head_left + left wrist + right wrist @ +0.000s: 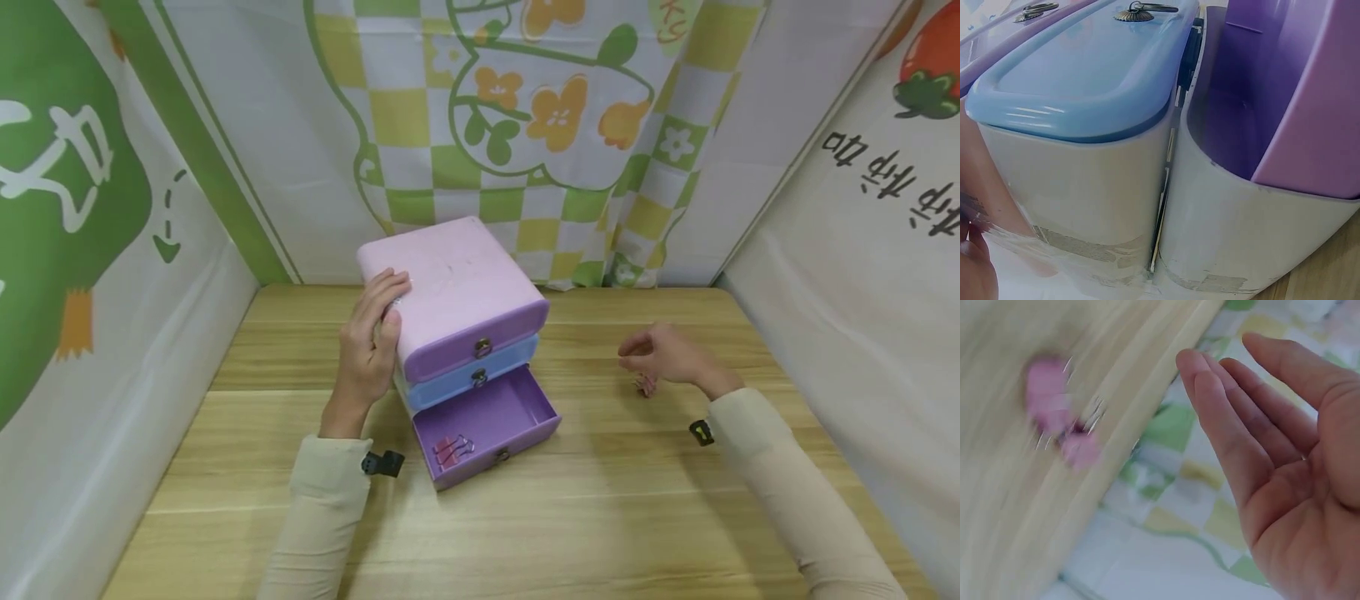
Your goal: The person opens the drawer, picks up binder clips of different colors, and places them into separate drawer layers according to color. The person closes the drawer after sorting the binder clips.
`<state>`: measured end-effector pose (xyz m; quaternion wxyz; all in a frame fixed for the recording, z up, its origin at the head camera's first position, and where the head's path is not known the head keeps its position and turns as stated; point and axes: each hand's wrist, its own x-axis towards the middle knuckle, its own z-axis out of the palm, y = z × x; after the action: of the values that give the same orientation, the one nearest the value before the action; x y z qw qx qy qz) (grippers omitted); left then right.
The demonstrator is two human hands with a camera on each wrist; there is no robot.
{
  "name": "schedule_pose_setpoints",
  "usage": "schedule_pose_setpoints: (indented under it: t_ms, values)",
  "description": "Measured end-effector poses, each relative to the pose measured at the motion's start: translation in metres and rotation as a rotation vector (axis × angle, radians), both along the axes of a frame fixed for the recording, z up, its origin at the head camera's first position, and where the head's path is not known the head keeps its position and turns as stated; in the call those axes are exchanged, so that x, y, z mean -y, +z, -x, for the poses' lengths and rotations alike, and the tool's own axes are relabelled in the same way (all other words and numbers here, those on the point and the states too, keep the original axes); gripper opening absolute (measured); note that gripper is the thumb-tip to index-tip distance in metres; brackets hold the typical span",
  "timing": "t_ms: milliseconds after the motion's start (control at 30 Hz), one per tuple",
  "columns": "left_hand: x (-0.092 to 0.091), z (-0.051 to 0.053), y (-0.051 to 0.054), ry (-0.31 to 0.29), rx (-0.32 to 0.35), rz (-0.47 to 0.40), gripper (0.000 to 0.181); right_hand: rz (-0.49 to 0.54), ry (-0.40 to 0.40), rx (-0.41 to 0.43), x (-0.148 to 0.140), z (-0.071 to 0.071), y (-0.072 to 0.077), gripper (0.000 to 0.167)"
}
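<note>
My left hand (pixel 367 342) rests against the left side and top edge of a small drawer cabinet (pixel 457 275), fingers lying on its pink top. The lowest purple drawer (pixel 525 433) is pulled out, with pink binder clips (pixel 447 451) in its front left corner. The purple top drawer (pixel 450 337) and the blue middle drawer (pixel 442 385) are closed. My right hand (pixel 667 354) hovers over the table by more pink binder clips (pixel 645 384). In the right wrist view its fingers are extended and hold nothing; two clips (pixel 1049 394) appear blurred, apart from the hand.
The wooden table (pixel 600 517) stands against a checked, flowered cloth (pixel 525 167) at the back. Printed cloth walls (pixel 187 292) close off both sides. Black wrist camera mounts (pixel 384 463) sit by both wrists.
</note>
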<state>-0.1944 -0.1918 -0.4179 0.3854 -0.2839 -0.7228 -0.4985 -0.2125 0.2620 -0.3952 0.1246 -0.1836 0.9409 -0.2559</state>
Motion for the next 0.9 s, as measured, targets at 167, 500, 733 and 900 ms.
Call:
schedule_pose_setpoints:
  t_ms: [167,500,733,900]
  values:
    - [0.002,0.0,0.0,0.003,0.004,-0.006,0.044,-0.122,0.107,-0.109,-0.014,0.017,-0.004,0.02]
    - [0.0,0.0,-0.002,0.003,0.001,-0.003,0.044,-0.204,0.122,0.066,-0.027,0.023,-0.02,0.005]
    - [0.001,0.001,-0.001,0.0,-0.009,0.002,0.045,-0.119,0.117,0.094,-0.029,0.018,-0.027,0.007]
    - [0.001,0.001,-0.001,0.001,-0.005,0.007,0.045,0.03,0.086,0.18,-0.029,0.013,-0.039,0.01]
